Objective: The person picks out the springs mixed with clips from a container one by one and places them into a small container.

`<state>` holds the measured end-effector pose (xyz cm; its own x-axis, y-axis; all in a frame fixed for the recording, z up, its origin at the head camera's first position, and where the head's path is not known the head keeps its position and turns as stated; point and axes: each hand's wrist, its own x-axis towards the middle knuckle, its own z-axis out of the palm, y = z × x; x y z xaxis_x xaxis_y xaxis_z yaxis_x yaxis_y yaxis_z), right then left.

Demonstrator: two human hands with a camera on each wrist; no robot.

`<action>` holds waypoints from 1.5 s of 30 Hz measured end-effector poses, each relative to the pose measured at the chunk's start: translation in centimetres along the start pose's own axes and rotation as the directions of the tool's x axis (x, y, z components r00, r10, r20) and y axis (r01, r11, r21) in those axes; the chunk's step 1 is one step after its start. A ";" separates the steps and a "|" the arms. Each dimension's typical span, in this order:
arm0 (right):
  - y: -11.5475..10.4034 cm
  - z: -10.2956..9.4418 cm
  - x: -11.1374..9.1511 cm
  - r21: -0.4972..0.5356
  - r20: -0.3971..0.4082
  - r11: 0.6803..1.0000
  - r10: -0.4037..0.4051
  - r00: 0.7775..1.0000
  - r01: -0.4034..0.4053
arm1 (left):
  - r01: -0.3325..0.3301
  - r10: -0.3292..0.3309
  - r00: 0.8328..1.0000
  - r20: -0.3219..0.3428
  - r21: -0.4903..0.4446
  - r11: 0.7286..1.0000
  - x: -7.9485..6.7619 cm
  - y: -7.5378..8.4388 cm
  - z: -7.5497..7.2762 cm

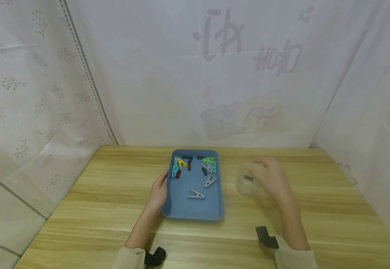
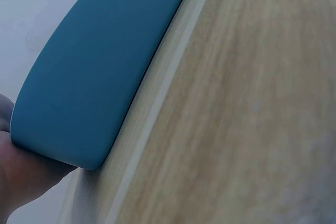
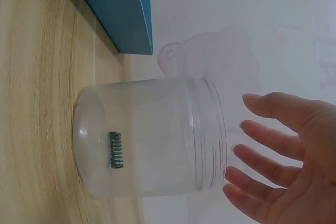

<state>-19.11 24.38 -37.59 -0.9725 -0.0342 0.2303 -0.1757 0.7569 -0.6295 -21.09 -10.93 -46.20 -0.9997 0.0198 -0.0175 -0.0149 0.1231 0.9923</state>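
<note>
My left hand (image 1: 157,193) grips the left side of a blue rectangular tray (image 1: 179,205); part of that hand shows against the tray's wall (image 2: 94,72) in the left wrist view. Over the mouth of a clear plastic jar (image 3: 152,114), my right hand (image 1: 273,178) hovers with fingers spread and nothing in them. A small dark ridged block (image 3: 116,150) is inside the jar, close to its bottom. In the tray lie grey clothespins (image 1: 196,194), a yellow clothespin (image 1: 182,163), a green one (image 1: 208,160), blue ones (image 1: 175,170) and several small dark blocks (image 1: 204,171).
The tray and jar stand side by side on a wood-grain table (image 1: 97,209). Patterned pale curtains (image 1: 181,74) enclose the back and sides. Black curved fittings (image 1: 266,237) are at both wrists.
</note>
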 end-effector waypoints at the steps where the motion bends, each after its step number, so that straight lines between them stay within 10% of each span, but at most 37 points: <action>1: -0.2 0.0 0.0 0.000 -0.003 1.000 -0.007 1.000 0.007 | 0.001 -0.001 1.000 0.000 -0.002 1.000 0.0 0.0 0.0; 24: -3.2 2.8 0.8 0.032 -0.010 0.996 -0.088 0.996 0.088 | 0.014 -0.014 1.000 0.000 -0.002 1.000 0.1 0.1 0.0; 35: -4.2 4.1 1.2 -0.098 0.041 0.991 -0.084 0.996 0.087 | -0.004 0.005 1.000 0.002 -0.009 1.000 0.0 0.0 0.0; 45: -4.5 5.3 1.6 -0.016 0.145 0.994 -0.100 0.984 0.104 | -0.014 0.014 1.000 0.005 -0.009 1.000 0.1 0.0 0.1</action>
<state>-20.71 17.43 -38.32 -0.9618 -0.2043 0.1820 -0.2730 0.7598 -0.5901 -21.15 -10.86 -46.21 -0.9996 0.0267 -0.0045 -0.0014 0.1139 0.9935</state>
